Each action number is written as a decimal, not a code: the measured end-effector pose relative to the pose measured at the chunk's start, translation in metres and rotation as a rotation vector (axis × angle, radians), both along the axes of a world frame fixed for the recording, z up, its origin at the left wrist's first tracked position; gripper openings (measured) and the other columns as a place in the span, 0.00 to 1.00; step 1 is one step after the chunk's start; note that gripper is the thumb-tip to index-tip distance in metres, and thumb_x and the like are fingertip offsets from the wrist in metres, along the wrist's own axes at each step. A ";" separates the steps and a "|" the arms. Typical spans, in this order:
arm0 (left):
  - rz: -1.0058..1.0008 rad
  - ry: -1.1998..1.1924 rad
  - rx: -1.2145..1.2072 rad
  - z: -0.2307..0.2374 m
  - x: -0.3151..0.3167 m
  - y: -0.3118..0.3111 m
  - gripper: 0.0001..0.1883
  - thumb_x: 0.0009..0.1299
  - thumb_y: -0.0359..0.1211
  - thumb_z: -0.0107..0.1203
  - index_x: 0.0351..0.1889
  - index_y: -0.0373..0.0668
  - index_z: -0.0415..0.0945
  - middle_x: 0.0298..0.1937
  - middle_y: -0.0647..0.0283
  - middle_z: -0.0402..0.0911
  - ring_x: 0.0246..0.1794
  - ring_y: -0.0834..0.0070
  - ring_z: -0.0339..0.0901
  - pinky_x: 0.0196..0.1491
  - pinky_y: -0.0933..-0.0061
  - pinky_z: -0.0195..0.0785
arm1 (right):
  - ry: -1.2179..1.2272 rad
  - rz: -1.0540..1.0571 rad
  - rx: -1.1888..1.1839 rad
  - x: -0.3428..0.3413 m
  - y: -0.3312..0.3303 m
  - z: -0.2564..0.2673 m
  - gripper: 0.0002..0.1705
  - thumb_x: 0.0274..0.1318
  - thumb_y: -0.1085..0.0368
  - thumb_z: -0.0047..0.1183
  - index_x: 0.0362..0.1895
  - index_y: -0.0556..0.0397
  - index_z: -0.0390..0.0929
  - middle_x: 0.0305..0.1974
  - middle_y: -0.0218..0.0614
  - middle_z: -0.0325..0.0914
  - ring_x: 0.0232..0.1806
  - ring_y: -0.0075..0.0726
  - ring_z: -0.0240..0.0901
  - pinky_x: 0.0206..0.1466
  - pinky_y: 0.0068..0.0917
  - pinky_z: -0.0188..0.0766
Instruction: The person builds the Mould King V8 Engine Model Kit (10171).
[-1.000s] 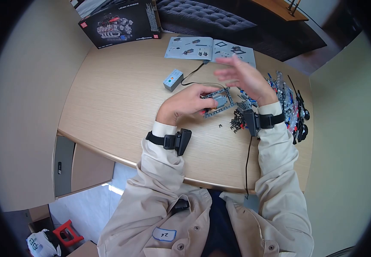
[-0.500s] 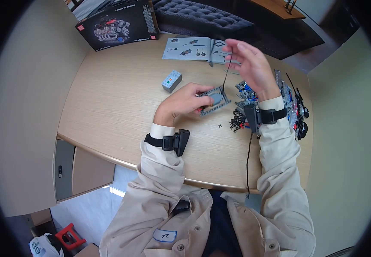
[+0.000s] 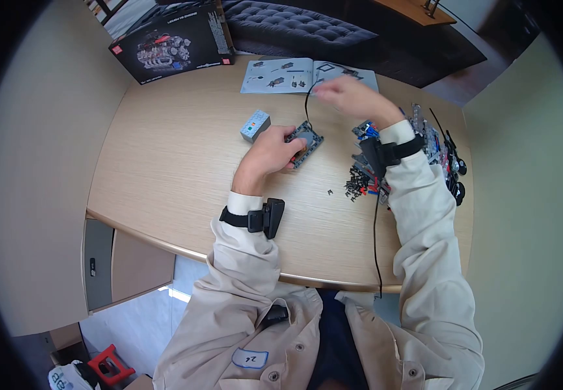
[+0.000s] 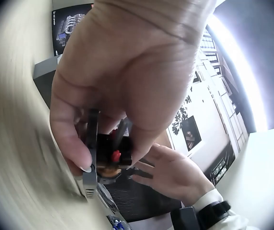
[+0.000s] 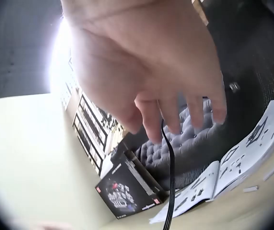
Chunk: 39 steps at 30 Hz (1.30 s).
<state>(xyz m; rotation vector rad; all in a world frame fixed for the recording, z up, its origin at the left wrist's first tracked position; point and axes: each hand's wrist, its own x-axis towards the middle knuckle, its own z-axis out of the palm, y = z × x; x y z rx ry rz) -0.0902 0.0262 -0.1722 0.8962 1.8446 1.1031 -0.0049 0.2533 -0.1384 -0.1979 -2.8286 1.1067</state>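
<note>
My left hand (image 3: 269,153) grips a grey brick-built frame (image 3: 315,147) with a grey motor (image 3: 307,134) inside it, close over the table. In the left wrist view, the frame's beam (image 4: 93,165) runs between fingers and thumb, beside a black part with a red piece (image 4: 116,156). A black cable (image 3: 307,107) rises from the frame's far end to my right hand (image 3: 348,96), which is raised over the instruction booklet (image 3: 275,77). Seen from the right wrist, that cable (image 5: 171,170) passes up between the fingers. A grey battery box (image 3: 255,125) stands just beyond the left hand.
At the right lie piled building parts (image 3: 432,140) and a heap of small black pins (image 3: 357,183). One loose pin (image 3: 330,192) lies left of them. A black product box (image 3: 171,49) stands at the back left. Another black cord (image 3: 375,240) hangs from the right wrist camera.
The left hand has shifted left with the frame, now turned more steeply. The right hand has taken up the cable, lifted it, and swung left with it over the booklet.
</note>
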 end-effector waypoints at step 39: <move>0.149 0.425 0.036 -0.007 0.001 0.001 0.27 0.69 0.39 0.63 0.60 0.30 0.77 0.47 0.43 0.84 0.44 0.61 0.84 0.47 0.67 0.76 | -0.076 -0.338 0.296 0.154 0.014 0.016 0.19 0.63 0.60 0.55 0.47 0.65 0.83 0.37 0.53 0.85 0.37 0.52 0.83 0.45 0.40 0.77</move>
